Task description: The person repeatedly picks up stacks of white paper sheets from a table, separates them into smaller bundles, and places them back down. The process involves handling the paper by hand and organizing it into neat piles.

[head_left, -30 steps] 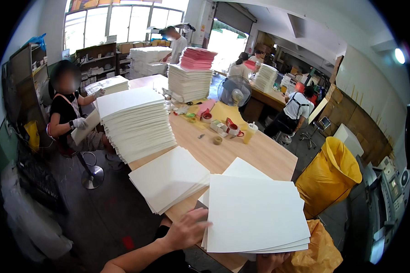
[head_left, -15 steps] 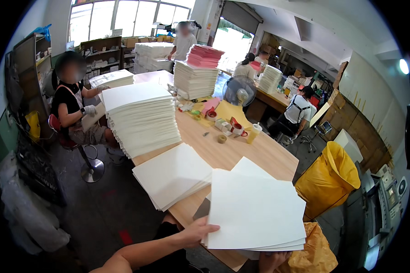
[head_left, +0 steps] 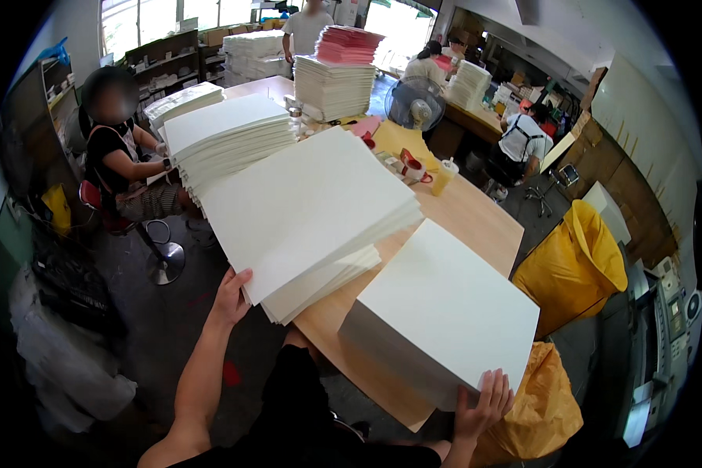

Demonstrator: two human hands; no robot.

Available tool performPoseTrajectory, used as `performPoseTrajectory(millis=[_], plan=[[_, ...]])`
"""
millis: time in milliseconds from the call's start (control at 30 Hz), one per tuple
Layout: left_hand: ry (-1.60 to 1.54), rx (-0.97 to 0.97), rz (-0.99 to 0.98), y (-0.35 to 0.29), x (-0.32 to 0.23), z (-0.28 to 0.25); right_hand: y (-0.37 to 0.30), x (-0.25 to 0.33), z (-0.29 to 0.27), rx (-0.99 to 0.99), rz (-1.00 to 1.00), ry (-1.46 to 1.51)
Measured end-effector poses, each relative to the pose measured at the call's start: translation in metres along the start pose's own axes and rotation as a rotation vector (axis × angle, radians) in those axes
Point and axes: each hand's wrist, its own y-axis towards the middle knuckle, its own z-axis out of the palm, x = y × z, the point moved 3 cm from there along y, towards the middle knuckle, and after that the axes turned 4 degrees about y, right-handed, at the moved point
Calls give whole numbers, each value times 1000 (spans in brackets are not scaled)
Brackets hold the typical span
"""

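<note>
My left hand (head_left: 232, 296) pinches the near corner of a batch of large white sheets (head_left: 312, 203), its thumb on top. The batch is tilted and fanned at its right edge, above a lower pile of white sheets (head_left: 320, 282) on the table. At the right, a tall squared stack of white sheets (head_left: 452, 300) stands at the table's near end. My right hand (head_left: 483, 402) lies on that stack's near corner, fingers stretched over the top and thumb at the side.
A high stack of white sheets (head_left: 230, 129) stands beyond the batch on the wooden table (head_left: 483, 222). Cups, a bottle (head_left: 444, 178) and a fan (head_left: 415, 103) are farther back. A yellow bag (head_left: 569, 269) stands at the right. A co-worker (head_left: 121, 148) sits at the left.
My left hand has carried the batch of sheets from above the right stack leftward over the lower pile. My right hand has come from under the sheets onto the right stack's corner.
</note>
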Motion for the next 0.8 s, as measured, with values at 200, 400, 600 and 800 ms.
performPoseTrajectory(millis=[200,400,600,800], plan=[[-9,-78,-165,29,80,-71,-1,-4,-1,11,-2,-15],[123,-211,-323,22,150,-130,-2,-1,-1,50,-13,-9],[161,-231,-328,24,153,-122,9,13,-18,4,54,105],[570,-596,-266,24,149,-160,5,-4,-31,-167,171,316]])
